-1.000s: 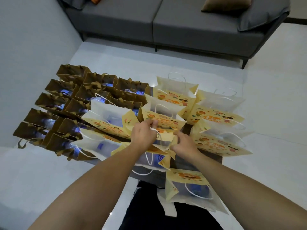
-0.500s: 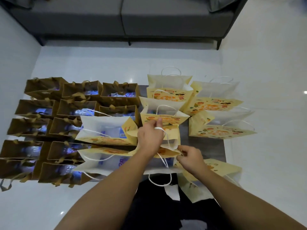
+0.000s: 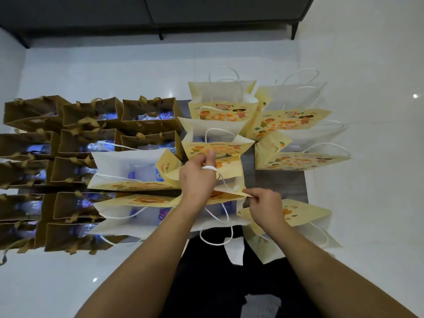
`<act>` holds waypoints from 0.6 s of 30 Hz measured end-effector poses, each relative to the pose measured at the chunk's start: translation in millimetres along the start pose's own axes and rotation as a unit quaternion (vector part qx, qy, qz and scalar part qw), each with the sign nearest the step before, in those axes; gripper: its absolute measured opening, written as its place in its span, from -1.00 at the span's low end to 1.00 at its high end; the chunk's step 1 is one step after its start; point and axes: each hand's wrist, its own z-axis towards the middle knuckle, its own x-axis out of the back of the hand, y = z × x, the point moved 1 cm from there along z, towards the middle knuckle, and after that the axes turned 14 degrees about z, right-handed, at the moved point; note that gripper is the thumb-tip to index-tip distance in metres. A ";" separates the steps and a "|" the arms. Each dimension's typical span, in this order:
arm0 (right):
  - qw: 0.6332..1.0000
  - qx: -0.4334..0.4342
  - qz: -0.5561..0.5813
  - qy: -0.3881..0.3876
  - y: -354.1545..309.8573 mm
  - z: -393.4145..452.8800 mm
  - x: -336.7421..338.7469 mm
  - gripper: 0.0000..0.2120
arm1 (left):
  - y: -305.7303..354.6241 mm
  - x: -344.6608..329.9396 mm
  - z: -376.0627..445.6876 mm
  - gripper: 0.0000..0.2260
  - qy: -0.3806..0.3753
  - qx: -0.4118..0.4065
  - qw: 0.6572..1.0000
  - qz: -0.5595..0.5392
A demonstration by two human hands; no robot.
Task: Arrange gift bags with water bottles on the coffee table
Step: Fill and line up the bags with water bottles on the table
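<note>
Two groups of gift bags were noted on the grey surface. About twelve brown bags were packed in rows on the left side; roughly eight cream bags with cartoon prints were spread over the middle and right. Water bottles with blue labels were seen inside several open bags of both kinds. One white cord handle was looped over the fingers of the left hand, which was curled around it. The rim of a cream bag at the near edge was pinched by the right hand.
</note>
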 end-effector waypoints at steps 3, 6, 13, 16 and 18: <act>1.000 0.021 -0.014 0.016 -3.0 -0.2 1.3 -0.65 | 5.0 1.8 -1.1 -0.60 0.010 0.022 1.000 -0.011; 0.999 0.027 -0.012 0.032 -8.9 4.1 5.7 -0.68 | 12.1 2.1 -1.4 -0.63 0.013 0.043 0.999 -0.018; 0.999 0.017 -0.026 0.012 -13.8 10.8 10.3 -0.68 | 27.0 -1.6 20.1 -0.66 -0.008 0.008 0.999 0.043; 1.000 0.001 -0.014 0.020 -12.4 10.1 7.7 -0.77 | 27.8 -1.6 31.0 -0.67 -0.013 -0.008 0.998 0.062; 0.997 -0.013 0.025 0.073 -12.2 4.6 5.6 -0.90 | 27.1 -0.4 34.3 -0.67 -0.012 -0.005 0.998 0.059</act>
